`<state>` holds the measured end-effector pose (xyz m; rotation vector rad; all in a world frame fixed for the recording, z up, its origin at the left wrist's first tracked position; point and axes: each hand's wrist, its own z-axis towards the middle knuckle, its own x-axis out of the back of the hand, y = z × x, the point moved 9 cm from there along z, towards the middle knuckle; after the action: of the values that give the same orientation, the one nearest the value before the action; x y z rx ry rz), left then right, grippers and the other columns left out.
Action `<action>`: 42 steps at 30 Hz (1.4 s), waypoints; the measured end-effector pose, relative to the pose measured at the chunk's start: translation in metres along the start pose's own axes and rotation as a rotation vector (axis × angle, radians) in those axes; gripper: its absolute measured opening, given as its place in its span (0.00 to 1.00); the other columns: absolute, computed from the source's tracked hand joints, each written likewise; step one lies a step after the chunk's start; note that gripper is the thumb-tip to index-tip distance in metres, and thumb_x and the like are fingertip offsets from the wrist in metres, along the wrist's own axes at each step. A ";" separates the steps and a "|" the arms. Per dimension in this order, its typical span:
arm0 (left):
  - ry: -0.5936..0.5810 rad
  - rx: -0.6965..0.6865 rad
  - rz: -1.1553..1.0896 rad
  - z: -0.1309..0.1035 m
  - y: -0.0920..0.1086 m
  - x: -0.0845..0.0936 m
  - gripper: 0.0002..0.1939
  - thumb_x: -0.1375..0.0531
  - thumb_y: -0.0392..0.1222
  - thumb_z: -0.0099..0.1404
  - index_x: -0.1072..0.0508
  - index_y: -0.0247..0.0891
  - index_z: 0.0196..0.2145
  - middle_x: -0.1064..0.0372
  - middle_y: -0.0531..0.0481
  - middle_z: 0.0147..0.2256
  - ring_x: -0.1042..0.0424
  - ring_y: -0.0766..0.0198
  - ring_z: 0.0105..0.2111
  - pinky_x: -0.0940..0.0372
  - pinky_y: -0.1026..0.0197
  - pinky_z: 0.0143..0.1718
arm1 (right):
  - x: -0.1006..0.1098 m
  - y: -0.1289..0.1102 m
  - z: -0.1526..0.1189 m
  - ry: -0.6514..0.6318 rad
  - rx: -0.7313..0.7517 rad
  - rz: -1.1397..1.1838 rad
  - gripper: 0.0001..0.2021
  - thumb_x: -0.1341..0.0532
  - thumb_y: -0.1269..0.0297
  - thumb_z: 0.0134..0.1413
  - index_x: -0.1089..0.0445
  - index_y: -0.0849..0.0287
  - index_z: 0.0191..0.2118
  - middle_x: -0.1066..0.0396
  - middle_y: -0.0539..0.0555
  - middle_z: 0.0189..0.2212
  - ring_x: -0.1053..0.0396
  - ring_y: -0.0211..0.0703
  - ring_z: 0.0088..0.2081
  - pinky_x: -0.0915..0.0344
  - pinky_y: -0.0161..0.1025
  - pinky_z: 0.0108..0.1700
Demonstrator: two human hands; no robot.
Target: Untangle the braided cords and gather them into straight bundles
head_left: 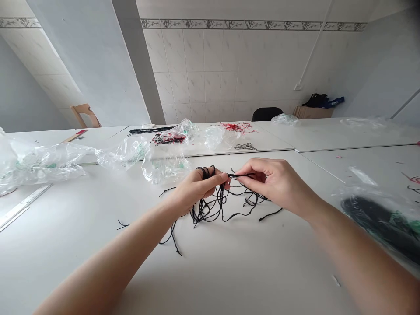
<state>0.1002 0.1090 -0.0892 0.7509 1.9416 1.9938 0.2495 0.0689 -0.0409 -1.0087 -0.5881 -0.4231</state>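
Note:
Black braided cord [206,210] lies in a loose tangle on the white table, with knotted ends spreading out to the left and right. My left hand [205,181] is closed on part of it, thumb pressed against the fingers, and several loops wrap around those fingers. Opposite it, my right hand [267,177] pinches the same cord between thumb and fingertips. A short stretch of cord runs straight between the two hands, above the tangle. Which strands the right fingers hold is partly hidden.
Crumpled clear plastic bags [127,153] cover the left and middle table. Beyond them are scissors [246,146], red cords [241,127] and a black cord bundle [151,130]. A plastic bag with black contents [377,218] sits at right, a metal ruler [24,204] at left.

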 end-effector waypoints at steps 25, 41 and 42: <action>-0.034 -0.021 -0.115 0.001 0.000 -0.003 0.14 0.36 0.51 0.67 0.28 0.38 0.33 0.35 0.54 0.30 0.55 0.71 0.22 0.57 0.58 0.27 | -0.005 0.004 -0.001 -0.045 -0.069 0.001 0.08 0.39 0.57 0.64 0.25 0.52 0.41 0.30 0.49 0.29 0.38 0.38 0.27 0.42 0.37 0.28; 0.084 0.005 0.047 0.003 -0.005 0.005 0.14 0.32 0.51 0.62 0.24 0.38 0.39 0.31 0.52 0.33 0.50 0.72 0.23 0.56 0.61 0.24 | -0.011 0.008 -0.002 -0.040 -0.129 0.064 0.14 0.42 0.54 0.65 0.33 0.55 0.30 0.43 0.44 0.21 0.51 0.33 0.22 0.53 0.34 0.23; 0.089 0.007 0.060 0.003 -0.005 0.005 0.14 0.32 0.50 0.61 0.24 0.38 0.39 0.32 0.53 0.32 0.49 0.72 0.24 0.55 0.61 0.24 | -0.011 0.007 -0.002 -0.036 -0.127 0.047 0.14 0.42 0.55 0.65 0.33 0.55 0.30 0.43 0.44 0.21 0.51 0.33 0.22 0.53 0.34 0.22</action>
<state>0.0966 0.1150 -0.0936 0.7422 1.9994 2.0902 0.2457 0.0712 -0.0528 -1.1514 -0.5740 -0.4053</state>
